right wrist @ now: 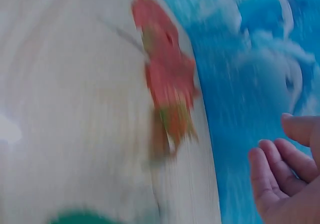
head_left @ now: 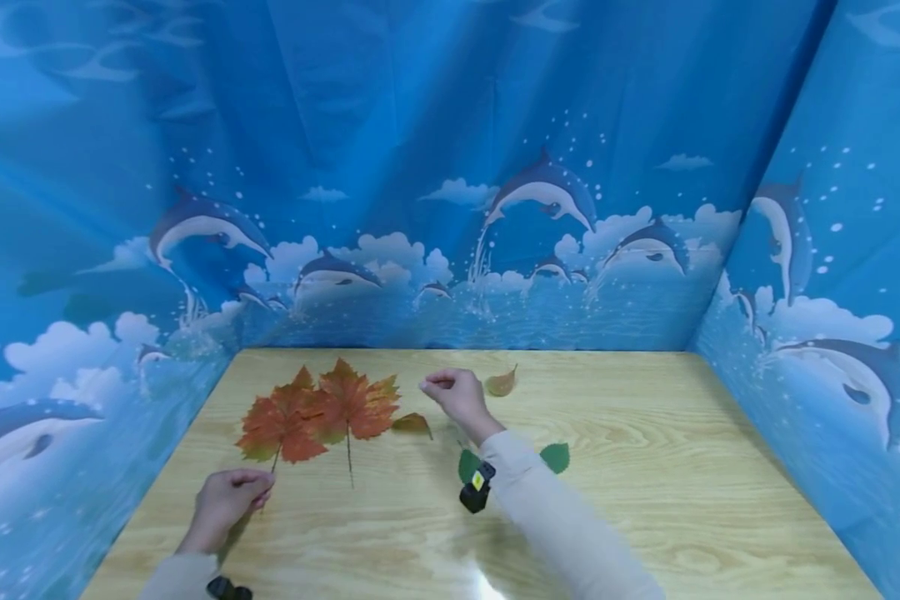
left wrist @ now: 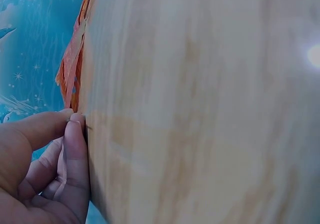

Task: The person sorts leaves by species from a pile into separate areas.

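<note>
Blue backdrop (head_left: 390,167): printed with leaping dolphins, clouds and water, standing along the left, far and right sides of the table.
Wood-grain table (head_left: 682,492): pale, spanning the width below the backdrop, with a bright glare spot near its front.
Left hand (head_left: 228,504): gripping, thumb and fingertips pinched together on a thin stem (head_left: 275,459) at the table's left; a small black camera (head_left: 228,588) sits at the wrist.
Left maple leaf (head_left: 281,423): red-orange with greenish edges, spread on the table just beyond the left hand, its stem running down into the pinch.
Right maple leaf (head_left: 354,402): orange to yellow-green, its edge meeting and overlapping its neighbour's, its dark stem pointing towards the table's front.
Brown leaf (head_left: 411,423): small, just beside the right maple leaf.
Right hand (head_left: 457,398): holding nothing, fingers loosely bent, thumb apart from them in the right wrist view; raised over the table beyond the brown leaf.
Green leaves: one (head_left: 468,465) left of the pale sleeve (head_left: 562,517), another (head_left: 556,457) right of it; whether they join behind it, I cannot tell.
Tan leaf (head_left: 502,382): small, near the table's far edge, right of the right hand.
</note>
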`<state>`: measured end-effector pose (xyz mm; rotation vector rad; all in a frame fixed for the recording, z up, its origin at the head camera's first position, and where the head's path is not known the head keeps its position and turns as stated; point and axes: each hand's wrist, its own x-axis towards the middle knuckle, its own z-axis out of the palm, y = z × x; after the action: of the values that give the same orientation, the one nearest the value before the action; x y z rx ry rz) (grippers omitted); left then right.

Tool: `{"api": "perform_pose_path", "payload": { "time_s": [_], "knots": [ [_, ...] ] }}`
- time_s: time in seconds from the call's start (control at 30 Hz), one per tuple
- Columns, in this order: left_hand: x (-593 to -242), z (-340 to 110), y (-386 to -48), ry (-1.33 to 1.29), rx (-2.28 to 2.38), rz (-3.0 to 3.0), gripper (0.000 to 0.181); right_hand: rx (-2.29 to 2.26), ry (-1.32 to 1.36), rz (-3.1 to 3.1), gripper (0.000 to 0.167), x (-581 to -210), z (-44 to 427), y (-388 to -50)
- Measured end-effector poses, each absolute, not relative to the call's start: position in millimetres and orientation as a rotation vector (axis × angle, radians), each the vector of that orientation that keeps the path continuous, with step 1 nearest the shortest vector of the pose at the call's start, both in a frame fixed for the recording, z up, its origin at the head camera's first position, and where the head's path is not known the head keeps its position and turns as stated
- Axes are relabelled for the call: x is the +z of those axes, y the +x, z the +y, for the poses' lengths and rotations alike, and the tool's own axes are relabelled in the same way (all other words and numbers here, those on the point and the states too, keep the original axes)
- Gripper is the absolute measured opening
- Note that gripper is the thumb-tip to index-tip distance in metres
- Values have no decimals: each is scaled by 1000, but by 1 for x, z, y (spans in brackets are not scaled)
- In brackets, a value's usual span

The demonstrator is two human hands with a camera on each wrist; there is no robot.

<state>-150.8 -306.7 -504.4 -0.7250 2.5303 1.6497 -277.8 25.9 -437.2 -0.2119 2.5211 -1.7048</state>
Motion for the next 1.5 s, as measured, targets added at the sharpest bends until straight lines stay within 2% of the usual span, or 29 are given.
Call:
{"api": "perform_pose_path", "payload": {
  "time_s": [0.4,0.6,1.07,1.5],
  "knots": [
    [-507,-309,-152,-754,1611,2528,26,-1921,340,2669,31,-461,114,-325],
    [-505,-309,-150,-734,1626,2548,26,-1903,460,2657,35,-480,138,-335],
    [-508,-307,-151,-747,1630,2533,24,-1867,431,2593,40,-504,134,-332],
    [-505,-307,-152,-768,1599,2540,24,-1783,402,2577,39,-504,136,-342]
  ]
}}
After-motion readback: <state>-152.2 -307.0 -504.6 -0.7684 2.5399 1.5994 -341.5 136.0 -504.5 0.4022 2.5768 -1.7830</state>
